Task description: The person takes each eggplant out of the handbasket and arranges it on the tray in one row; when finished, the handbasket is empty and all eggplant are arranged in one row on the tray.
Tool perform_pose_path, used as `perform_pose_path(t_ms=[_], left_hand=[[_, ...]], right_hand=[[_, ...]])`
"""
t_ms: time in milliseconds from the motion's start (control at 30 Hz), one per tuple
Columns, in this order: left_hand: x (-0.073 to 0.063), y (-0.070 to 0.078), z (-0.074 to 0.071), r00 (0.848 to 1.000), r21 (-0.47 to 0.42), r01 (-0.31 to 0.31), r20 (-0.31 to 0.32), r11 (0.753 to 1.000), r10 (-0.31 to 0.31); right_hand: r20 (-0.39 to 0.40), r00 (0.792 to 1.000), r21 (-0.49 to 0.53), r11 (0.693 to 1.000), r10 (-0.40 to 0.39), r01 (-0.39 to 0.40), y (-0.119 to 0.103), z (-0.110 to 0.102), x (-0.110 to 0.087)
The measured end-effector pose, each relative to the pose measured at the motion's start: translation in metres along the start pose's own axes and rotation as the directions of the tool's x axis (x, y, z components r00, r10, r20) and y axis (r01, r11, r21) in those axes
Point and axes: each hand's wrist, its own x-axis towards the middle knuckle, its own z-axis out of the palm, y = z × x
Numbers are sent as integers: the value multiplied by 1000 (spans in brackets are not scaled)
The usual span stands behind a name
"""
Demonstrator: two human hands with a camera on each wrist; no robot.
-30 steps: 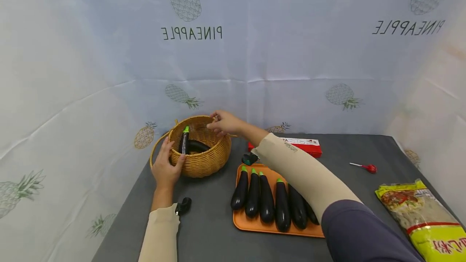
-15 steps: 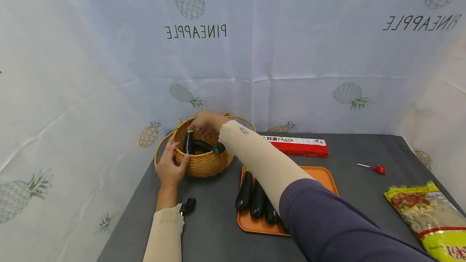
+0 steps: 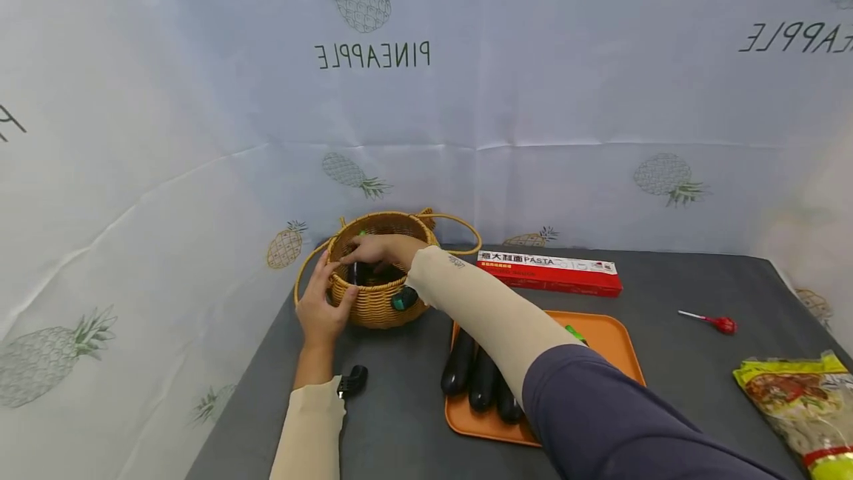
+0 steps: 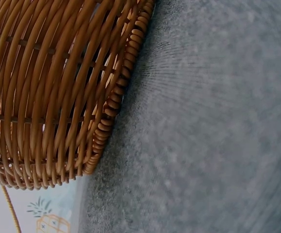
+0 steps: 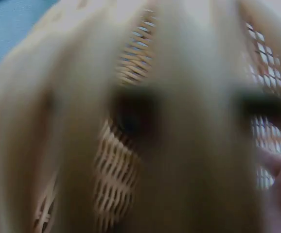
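Observation:
A round wicker basket (image 3: 376, 311) stands at the back left of the table. My left hand (image 3: 323, 310) holds its left side, thumb at the front rim and fingers along the left rim. Inside, one dark eggplant (image 3: 356, 274) leans upright against the wall, its green stem end showing behind my right hand (image 3: 383, 248). That hand reaches down into the basket with its fingers across this eggplant; I cannot tell whether they grip it. A second eggplant lies lower down, mostly covered. The left wrist view shows the basket's woven side (image 4: 48, 97); blurred pale strips fill much of the right wrist view.
An orange tray (image 3: 613, 339) with several eggplants (image 3: 460, 365) lies right of the basket, partly under my right arm. Behind it is a red pasta box (image 3: 549, 276). Farther right are a red lollipop (image 3: 723, 324) and a yellow food bag (image 3: 793, 391). A patterned cloth hangs behind the table.
My right hand has gone from the basket's right rim leftward and down into the basket, onto the upright eggplant. My left hand keeps its hold. The whole view has shifted slightly.

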Motion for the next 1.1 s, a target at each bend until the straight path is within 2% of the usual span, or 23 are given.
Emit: perform_pose_path(t_ms=[167,233,333,433,533,633,800,1100], left_hand=[[0,1,1,1000,-2,-7,-11,1000,7],[0,1,1,1000,3,-9,-15,1000,9],[-1,0,-1,1000,18,-16,-25,1000,16],[-2,-1,-1,1000,29,-16,-25,999,16],[-2,-1,0,1000,33,-6,-5,999,6],[-2,-1,2,1000,32,2,3,999,-2],[-3,3,5,1000,26,5,-17,1000,-5],[-3,2,0,1000,25,9,-18,1000,-8]], right_hand=[[14,1000,-133,991,10,-8,2,4,8],[12,1000,-109,994,11,-10,2,4,8],[-49,998,-127,991,-38,32,0,6,8],[-159,980,-119,988,-119,100,0,6,5],[-279,947,-40,988,-157,152,1,3,2],[-348,924,65,979,-160,194,1,-1,-5],[-338,922,213,939,-189,270,3,-9,-23],[-389,908,386,866,-159,317,12,-30,-61]])
